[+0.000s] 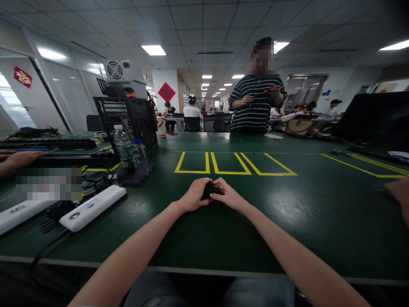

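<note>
Both my hands meet over the green table (204, 243), around a small dark object (207, 190) whose kind I cannot make out. My left hand (193, 195) curls over its left side, thumb below. From the right, my right hand (225, 194) grips it between thumb and bent fingers. Much of the object is hidden by my fingers. Just beyond my hands, yellow tape outlines (191, 172) mark the tabletop.
At left lie white power strips (96, 207) with cables, two plastic bottles (123, 145) and an open computer case (128, 121). A person in a striped shirt (255, 102) stands across the table. Other people's hands show at the left (19, 162) and right (399, 192) edges.
</note>
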Motion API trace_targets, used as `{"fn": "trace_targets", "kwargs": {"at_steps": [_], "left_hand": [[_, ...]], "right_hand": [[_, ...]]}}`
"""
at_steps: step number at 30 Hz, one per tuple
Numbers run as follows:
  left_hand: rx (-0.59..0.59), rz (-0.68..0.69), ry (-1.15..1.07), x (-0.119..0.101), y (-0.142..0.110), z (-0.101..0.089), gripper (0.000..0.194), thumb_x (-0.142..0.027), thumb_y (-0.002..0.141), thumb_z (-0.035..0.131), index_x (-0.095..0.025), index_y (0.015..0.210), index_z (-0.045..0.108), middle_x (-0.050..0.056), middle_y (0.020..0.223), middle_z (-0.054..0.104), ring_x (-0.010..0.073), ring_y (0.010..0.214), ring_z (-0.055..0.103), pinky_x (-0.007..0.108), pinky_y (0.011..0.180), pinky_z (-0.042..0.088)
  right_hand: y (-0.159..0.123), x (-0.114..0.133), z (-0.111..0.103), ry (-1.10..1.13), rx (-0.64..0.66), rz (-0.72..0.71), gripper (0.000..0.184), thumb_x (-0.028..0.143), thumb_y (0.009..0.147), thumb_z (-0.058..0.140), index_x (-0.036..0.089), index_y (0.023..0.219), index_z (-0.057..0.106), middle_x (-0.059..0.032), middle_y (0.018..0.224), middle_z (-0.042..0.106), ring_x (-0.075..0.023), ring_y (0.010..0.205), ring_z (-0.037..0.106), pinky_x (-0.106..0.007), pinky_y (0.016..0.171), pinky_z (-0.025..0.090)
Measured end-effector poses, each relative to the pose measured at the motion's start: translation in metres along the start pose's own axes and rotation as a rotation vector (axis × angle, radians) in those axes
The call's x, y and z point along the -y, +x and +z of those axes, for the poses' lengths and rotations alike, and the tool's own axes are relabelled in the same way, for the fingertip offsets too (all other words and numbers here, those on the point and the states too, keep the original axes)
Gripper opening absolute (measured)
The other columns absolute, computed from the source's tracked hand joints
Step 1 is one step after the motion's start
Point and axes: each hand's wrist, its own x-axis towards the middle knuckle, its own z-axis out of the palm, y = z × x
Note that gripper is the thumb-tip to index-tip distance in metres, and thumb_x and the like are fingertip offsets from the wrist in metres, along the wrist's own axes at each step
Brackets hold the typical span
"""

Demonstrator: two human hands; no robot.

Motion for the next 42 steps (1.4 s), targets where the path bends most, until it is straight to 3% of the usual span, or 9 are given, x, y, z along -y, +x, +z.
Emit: {"fn": "trace_targets", "kwargs": {"at_steps": [8,14,20,29,33,38,42], "left_hand": [[-0.020,-0.001,0.008,0.001,0.001,0.003,0.062,-0.026,0.066,0.060,-0.020,0.118,0.027,0.009,0.115,0.042,0.0239,0.109,0.039,0.043,0.093,0.028],[-0.012,0.007,-0.003,0.000,0.000,0.001,0.061,-0.027,0.067,0.059,-0.019,0.119,0.028,0.009,0.115,0.042,0.0231,0.109,0.038,0.041,0.095,0.027],[-0.013,0.005,0.007,0.002,0.000,0.003,0.059,-0.027,0.068,0.058,-0.019,0.118,0.028,0.009,0.114,0.042,0.0229,0.109,0.039,0.041,0.094,0.028],[-0.016,0.011,0.002,0.002,0.000,0.001,0.061,-0.027,0.067,0.059,-0.019,0.118,0.027,0.009,0.114,0.042,0.0223,0.109,0.039,0.040,0.095,0.028],[-0.019,0.014,0.005,0.003,0.000,0.003,0.061,-0.027,0.067,0.060,-0.019,0.118,0.027,0.008,0.114,0.042,0.0222,0.109,0.038,0.039,0.095,0.028],[-0.024,0.010,0.013,0.004,0.000,0.005,0.060,-0.027,0.067,0.059,-0.019,0.118,0.027,0.009,0.113,0.042,0.0227,0.107,0.039,0.039,0.093,0.029],[-0.017,0.012,0.012,0.003,0.000,0.004,0.061,-0.027,0.067,0.059,-0.018,0.118,0.027,0.008,0.114,0.042,0.0224,0.108,0.039,0.039,0.094,0.028]], "right_hand": [[0.003,-0.001,0.003,0.052,-0.034,-0.007,0.025,0.034,0.072,0.054,0.021,0.090,0.044,-0.0009,0.090,0.055,-0.0179,0.091,0.053,-0.039,0.082,0.040],[0.001,0.002,0.001,0.040,-0.035,0.068,0.030,0.031,0.072,0.054,0.021,0.099,0.046,-0.0043,0.099,0.054,-0.0192,0.099,0.049,-0.041,0.088,0.036],[0.002,-0.003,-0.001,0.009,-0.003,-0.003,0.032,0.027,0.067,0.060,0.022,0.095,0.045,-0.0016,0.099,0.052,-0.0194,0.100,0.048,-0.041,0.086,0.037],[0.001,0.004,0.002,0.004,-0.054,0.022,0.025,0.033,0.072,0.054,0.022,0.092,0.045,-0.0014,0.091,0.053,-0.0187,0.094,0.051,-0.039,0.083,0.039],[0.004,-0.003,0.002,0.048,-0.047,0.047,0.031,0.033,0.071,0.056,0.020,0.097,0.045,-0.0037,0.095,0.054,-0.0187,0.095,0.050,-0.040,0.086,0.037],[0.008,-0.014,-0.001,0.091,0.002,-0.023,0.034,0.028,0.064,0.063,0.021,0.091,0.045,-0.0017,0.093,0.054,-0.0193,0.097,0.050,-0.040,0.085,0.037],[0.006,-0.013,-0.002,0.111,0.022,0.005,0.032,0.032,0.067,0.060,0.022,0.092,0.043,-0.0017,0.091,0.054,-0.0197,0.096,0.050,-0.039,0.082,0.039]]}}
